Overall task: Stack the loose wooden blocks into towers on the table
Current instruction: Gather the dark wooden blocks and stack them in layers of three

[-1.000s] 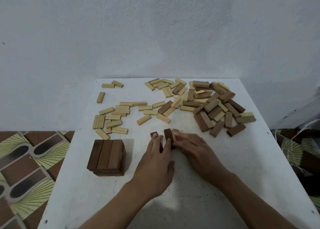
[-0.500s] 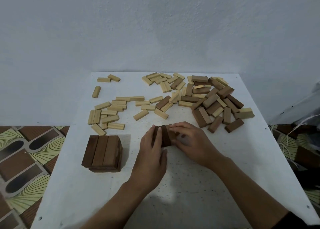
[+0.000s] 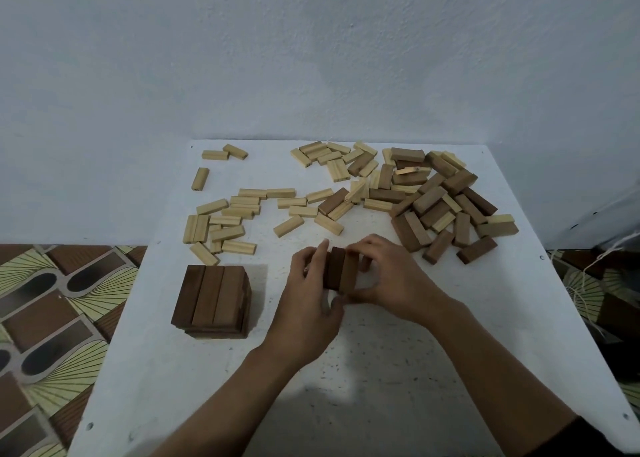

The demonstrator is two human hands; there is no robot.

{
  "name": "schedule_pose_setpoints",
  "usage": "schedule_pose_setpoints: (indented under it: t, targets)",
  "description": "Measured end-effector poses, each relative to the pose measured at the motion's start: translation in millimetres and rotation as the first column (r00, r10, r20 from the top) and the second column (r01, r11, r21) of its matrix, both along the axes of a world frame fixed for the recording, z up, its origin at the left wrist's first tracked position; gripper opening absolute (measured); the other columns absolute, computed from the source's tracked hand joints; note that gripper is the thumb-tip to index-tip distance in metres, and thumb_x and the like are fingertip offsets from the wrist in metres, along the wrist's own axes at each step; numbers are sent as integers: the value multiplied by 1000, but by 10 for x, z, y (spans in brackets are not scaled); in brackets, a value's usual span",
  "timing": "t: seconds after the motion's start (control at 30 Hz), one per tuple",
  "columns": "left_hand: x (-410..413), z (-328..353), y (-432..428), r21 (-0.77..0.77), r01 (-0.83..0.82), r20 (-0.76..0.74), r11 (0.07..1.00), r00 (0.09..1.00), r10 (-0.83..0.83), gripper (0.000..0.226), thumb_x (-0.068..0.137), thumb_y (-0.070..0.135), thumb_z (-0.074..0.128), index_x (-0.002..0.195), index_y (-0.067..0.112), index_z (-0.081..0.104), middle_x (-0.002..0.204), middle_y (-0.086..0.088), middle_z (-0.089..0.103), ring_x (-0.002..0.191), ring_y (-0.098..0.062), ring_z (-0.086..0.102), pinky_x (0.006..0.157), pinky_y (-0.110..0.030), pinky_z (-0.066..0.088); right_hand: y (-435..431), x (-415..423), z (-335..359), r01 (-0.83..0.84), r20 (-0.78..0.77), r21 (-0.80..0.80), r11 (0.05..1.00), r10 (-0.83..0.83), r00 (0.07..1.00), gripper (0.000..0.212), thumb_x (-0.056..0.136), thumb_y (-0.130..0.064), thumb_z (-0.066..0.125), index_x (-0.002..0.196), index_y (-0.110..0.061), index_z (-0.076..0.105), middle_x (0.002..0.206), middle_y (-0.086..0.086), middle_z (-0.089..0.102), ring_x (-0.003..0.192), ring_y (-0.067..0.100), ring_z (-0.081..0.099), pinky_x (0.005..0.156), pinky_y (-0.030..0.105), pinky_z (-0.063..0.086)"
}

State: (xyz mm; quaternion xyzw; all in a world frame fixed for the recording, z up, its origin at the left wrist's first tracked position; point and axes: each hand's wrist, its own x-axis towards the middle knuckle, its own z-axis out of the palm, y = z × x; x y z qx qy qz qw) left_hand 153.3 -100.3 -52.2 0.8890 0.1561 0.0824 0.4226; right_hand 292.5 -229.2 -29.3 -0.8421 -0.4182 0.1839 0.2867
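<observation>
A squat tower of dark blocks [image 3: 211, 300] is standing near the left edge of the white table [image 3: 381, 404], its top layer of three lying side by side, apparently set clear of the work. Behind it, pale blocks [image 3: 225, 221] are lying scattered flat toward the far left corner. At the middle of the table, a person is squaring up a row of dark blocks [image 3: 339, 273] between both hands, likely forming the base layer of another tower. The left hand [image 3: 308, 300] is pressing its nearly straight fingers [image 3: 320, 255] against the row's left flank, thumb reaching toward the near end. The right hand [image 3: 394, 280] is curling its fingers [image 3: 367, 248] over the far right side, thumb at the near end, clamping the pieces flush. How many blocks are in the row is hard to tell, as the hands are covering its sides. A mixed heap of dark and pale blocks [image 3: 443, 200] is lying toward the far right corner, within the right hand's reach.
</observation>
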Motion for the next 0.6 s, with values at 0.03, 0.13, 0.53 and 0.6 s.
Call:
schedule_pose_setpoints:
  t: [0.03, 0.13, 0.53, 0.6]
  targets:
    - [-2, -3, 3, -15, 16, -11, 1000, 1000, -17, 90, 89, 12, 71, 160, 24, 16, 149, 10, 23, 122, 3, 32, 90, 7, 29, -11, -40, -16, 33, 55, -27, 999, -32, 998, 83, 62, -64, 83, 131, -23, 60, 111, -9, 56, 94, 7, 52, 83, 27, 45]
    - [11, 21, -2, -36, 48, -3, 998, 999, -48, 88, 87, 7, 68, 158, 26, 19, 151, 10, 27, 126, 2, 32, 99, 2, 30, -64, -168, -90, 130, 202, -62, 990, -115, 973, 89, 59, -84, 57, 125, -25, 61, 111, -11, 58, 101, 10, 53, 91, 39, 42]
    - [-2, 49, -51, -8, 36, 76, 999, 996, -36, 47, 94, 21, 57, 139, 31, 46, 136, 14, 47, 130, -8, 40, 108, -45, 40, -290, -419, -204, 307, 164, 118, 944, -323, 932, 81, 62, -84, 61, 117, -25, 67, 105, -15, 64, 99, 6, 56, 92, 40, 42]
    - [-59, 24, -43, -10, 33, 91, 999, 995, -32, 52, 94, 20, 64, 141, 31, 44, 137, 15, 44, 132, -8, 38, 109, -39, 40, -365, -383, -190, 292, 68, 146, 945, -304, 950, 80, 62, -83, 66, 120, -28, 65, 106, -20, 60, 102, 2, 55, 95, 43, 45]
